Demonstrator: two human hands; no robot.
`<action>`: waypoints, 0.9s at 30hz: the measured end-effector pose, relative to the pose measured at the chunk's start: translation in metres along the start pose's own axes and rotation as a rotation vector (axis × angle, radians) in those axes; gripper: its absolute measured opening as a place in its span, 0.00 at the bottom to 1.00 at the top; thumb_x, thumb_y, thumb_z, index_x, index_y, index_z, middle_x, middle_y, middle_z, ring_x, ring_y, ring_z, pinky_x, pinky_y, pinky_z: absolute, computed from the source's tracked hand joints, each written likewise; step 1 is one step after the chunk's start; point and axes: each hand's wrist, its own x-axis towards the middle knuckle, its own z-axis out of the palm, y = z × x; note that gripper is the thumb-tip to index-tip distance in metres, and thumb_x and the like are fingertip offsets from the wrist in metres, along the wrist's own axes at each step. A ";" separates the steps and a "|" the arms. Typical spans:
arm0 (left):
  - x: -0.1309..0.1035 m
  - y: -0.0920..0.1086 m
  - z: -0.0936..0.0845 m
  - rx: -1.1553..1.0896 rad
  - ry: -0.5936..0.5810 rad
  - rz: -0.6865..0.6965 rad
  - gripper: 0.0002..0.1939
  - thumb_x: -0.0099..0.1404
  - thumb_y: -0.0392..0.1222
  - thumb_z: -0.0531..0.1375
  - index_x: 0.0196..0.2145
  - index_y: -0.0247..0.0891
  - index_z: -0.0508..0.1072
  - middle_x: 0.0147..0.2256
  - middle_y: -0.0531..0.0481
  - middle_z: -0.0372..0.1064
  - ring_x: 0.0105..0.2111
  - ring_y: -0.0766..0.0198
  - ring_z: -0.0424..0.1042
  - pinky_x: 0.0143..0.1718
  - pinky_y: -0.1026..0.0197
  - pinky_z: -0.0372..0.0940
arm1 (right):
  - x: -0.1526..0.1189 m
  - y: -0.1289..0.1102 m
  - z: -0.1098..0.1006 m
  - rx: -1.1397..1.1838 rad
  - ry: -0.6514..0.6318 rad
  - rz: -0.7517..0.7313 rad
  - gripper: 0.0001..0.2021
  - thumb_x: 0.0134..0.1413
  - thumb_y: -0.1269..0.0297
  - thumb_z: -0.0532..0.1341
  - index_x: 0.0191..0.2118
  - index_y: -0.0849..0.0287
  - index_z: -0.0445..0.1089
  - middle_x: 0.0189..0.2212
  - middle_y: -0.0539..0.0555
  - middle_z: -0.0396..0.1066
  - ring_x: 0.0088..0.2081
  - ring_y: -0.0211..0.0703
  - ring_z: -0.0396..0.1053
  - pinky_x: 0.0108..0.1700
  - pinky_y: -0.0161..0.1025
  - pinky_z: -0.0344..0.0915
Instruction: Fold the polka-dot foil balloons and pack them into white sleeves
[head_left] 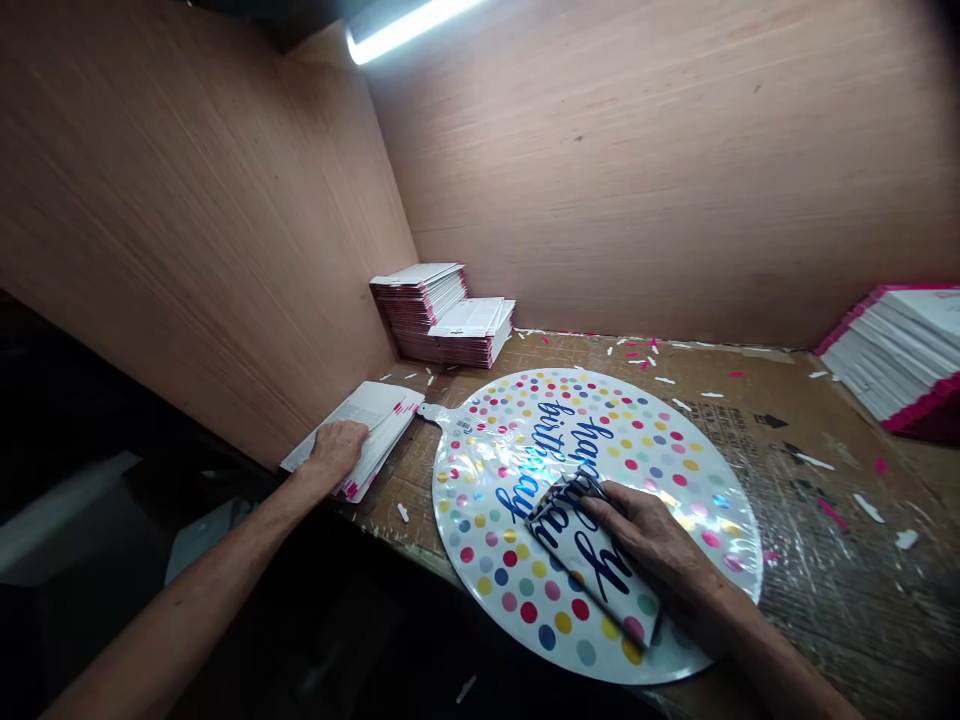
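Observation:
My left hand [341, 455] lies with curled fingers on a small pile of white paper sleeves with pink marks [386, 432], at the front left corner of the work surface. Its fingertips press on the top sleeve and are partly hidden. In my right hand [649, 525] is a folded foil balloon [600, 580], white with coloured dots and dark lettering, pinched between thumb and fingers. It is just over a flat round foil balloon [517, 590] printed "happy birthday" with many dots. The flat balloon's neck [436, 412] points left toward the sleeves.
Two stacks of white and pink sleeves [442, 315] stand in the back left corner. Another stack [900, 355] leans at the right. Paper scraps [866, 508] litter the cardboard-covered surface [795, 420]. Wooden panels [637, 180] rise behind and at left, under a tube light [412, 30].

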 end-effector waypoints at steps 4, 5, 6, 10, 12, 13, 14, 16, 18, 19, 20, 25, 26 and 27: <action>-0.014 0.016 -0.021 0.064 0.126 -0.010 0.17 0.68 0.32 0.46 0.35 0.30 0.75 0.34 0.34 0.75 0.36 0.49 0.76 0.36 0.54 0.65 | -0.012 -0.004 -0.011 -0.014 0.040 -0.026 0.19 0.63 0.47 0.53 0.35 0.57 0.70 0.29 0.51 0.73 0.31 0.42 0.69 0.31 0.34 0.65; -0.018 0.027 -0.023 0.055 0.181 0.038 0.17 0.68 0.32 0.46 0.36 0.31 0.75 0.35 0.35 0.75 0.37 0.50 0.76 0.36 0.55 0.65 | -0.019 -0.004 -0.015 -0.042 0.058 -0.037 0.19 0.63 0.47 0.53 0.36 0.57 0.71 0.29 0.51 0.73 0.31 0.42 0.69 0.31 0.34 0.65; -0.021 0.040 -0.024 0.027 0.258 0.125 0.16 0.68 0.32 0.46 0.36 0.33 0.75 0.35 0.37 0.75 0.37 0.52 0.75 0.37 0.55 0.66 | -0.028 -0.004 -0.020 -0.071 0.077 -0.058 0.18 0.63 0.49 0.53 0.37 0.57 0.71 0.29 0.50 0.73 0.31 0.42 0.69 0.31 0.34 0.65; -0.021 0.106 -0.007 -0.251 0.604 0.675 0.14 0.67 0.30 0.50 0.38 0.36 0.75 0.39 0.43 0.77 0.42 0.56 0.75 0.44 0.56 0.68 | -0.070 -0.004 -0.027 -0.191 0.134 -0.282 0.12 0.65 0.58 0.53 0.39 0.55 0.72 0.39 0.55 0.75 0.39 0.43 0.73 0.39 0.35 0.69; -0.013 0.136 0.008 -0.396 0.636 0.858 0.14 0.67 0.30 0.50 0.39 0.37 0.76 0.40 0.46 0.78 0.45 0.56 0.75 0.48 0.53 0.68 | -0.086 -0.006 -0.017 -0.309 0.134 -0.400 0.10 0.65 0.64 0.52 0.41 0.55 0.71 0.50 0.58 0.72 0.50 0.45 0.70 0.49 0.39 0.69; -0.009 0.149 0.015 -0.447 0.613 0.912 0.15 0.67 0.29 0.50 0.40 0.37 0.76 0.40 0.47 0.78 0.46 0.57 0.74 0.49 0.52 0.67 | -0.090 -0.008 -0.009 -0.380 0.111 -0.429 0.10 0.65 0.66 0.53 0.42 0.56 0.71 0.54 0.59 0.69 0.54 0.47 0.68 0.53 0.42 0.68; -0.005 0.160 0.022 -0.482 0.577 0.945 0.16 0.66 0.28 0.49 0.41 0.38 0.76 0.41 0.48 0.78 0.47 0.57 0.74 0.50 0.52 0.67 | -0.091 -0.008 -0.001 -0.450 0.081 -0.438 0.09 0.64 0.68 0.53 0.42 0.57 0.71 0.57 0.60 0.67 0.56 0.49 0.66 0.56 0.46 0.66; -0.002 0.177 0.027 -0.519 0.484 0.950 0.20 0.65 0.26 0.48 0.44 0.39 0.75 0.46 0.48 0.77 0.51 0.57 0.72 0.51 0.51 0.67 | -0.089 -0.009 0.016 -0.558 0.011 -0.411 0.09 0.63 0.70 0.53 0.42 0.60 0.70 0.58 0.61 0.67 0.59 0.52 0.64 0.59 0.51 0.63; -0.006 0.191 0.024 -0.550 0.405 0.868 0.19 0.65 0.28 0.49 0.47 0.40 0.74 0.50 0.46 0.73 0.53 0.57 0.70 0.51 0.53 0.68 | -0.083 -0.008 0.029 -0.612 -0.026 -0.375 0.09 0.63 0.71 0.53 0.42 0.61 0.70 0.58 0.62 0.67 0.60 0.54 0.63 0.60 0.53 0.62; -0.011 0.199 0.019 -0.558 0.364 0.822 0.16 0.66 0.32 0.51 0.46 0.39 0.74 0.51 0.45 0.72 0.52 0.57 0.71 0.50 0.54 0.68 | -0.080 -0.008 0.033 -0.629 -0.034 -0.358 0.09 0.63 0.71 0.53 0.42 0.62 0.70 0.59 0.62 0.66 0.60 0.54 0.62 0.60 0.54 0.62; -0.017 0.206 0.012 -0.553 0.323 0.785 0.12 0.66 0.35 0.53 0.44 0.38 0.73 0.50 0.44 0.72 0.50 0.57 0.71 0.49 0.56 0.69 | -0.079 -0.008 0.036 -0.641 -0.035 -0.346 0.09 0.63 0.71 0.53 0.42 0.62 0.71 0.59 0.61 0.66 0.61 0.55 0.62 0.60 0.55 0.62; -0.039 0.240 -0.013 -0.265 0.174 0.803 0.09 0.67 0.39 0.55 0.40 0.32 0.72 0.42 0.39 0.70 0.45 0.53 0.71 0.38 0.55 0.71 | -0.078 -0.007 0.039 -0.664 -0.005 -0.355 0.11 0.61 0.74 0.53 0.44 0.62 0.71 0.59 0.61 0.66 0.60 0.54 0.63 0.58 0.54 0.64; -0.040 0.244 -0.015 -0.205 0.158 0.818 0.10 0.68 0.38 0.54 0.39 0.30 0.72 0.41 0.37 0.70 0.43 0.51 0.71 0.35 0.55 0.71 | -0.077 -0.006 0.040 -0.664 -0.001 -0.366 0.11 0.61 0.74 0.53 0.43 0.61 0.71 0.58 0.60 0.67 0.60 0.53 0.63 0.59 0.53 0.64; -0.040 0.247 -0.015 -0.162 0.144 0.834 0.09 0.67 0.36 0.53 0.38 0.29 0.72 0.40 0.35 0.70 0.42 0.51 0.71 0.32 0.55 0.71 | -0.077 -0.005 0.040 -0.663 0.002 -0.374 0.10 0.61 0.73 0.54 0.43 0.60 0.71 0.58 0.60 0.67 0.60 0.53 0.63 0.59 0.53 0.64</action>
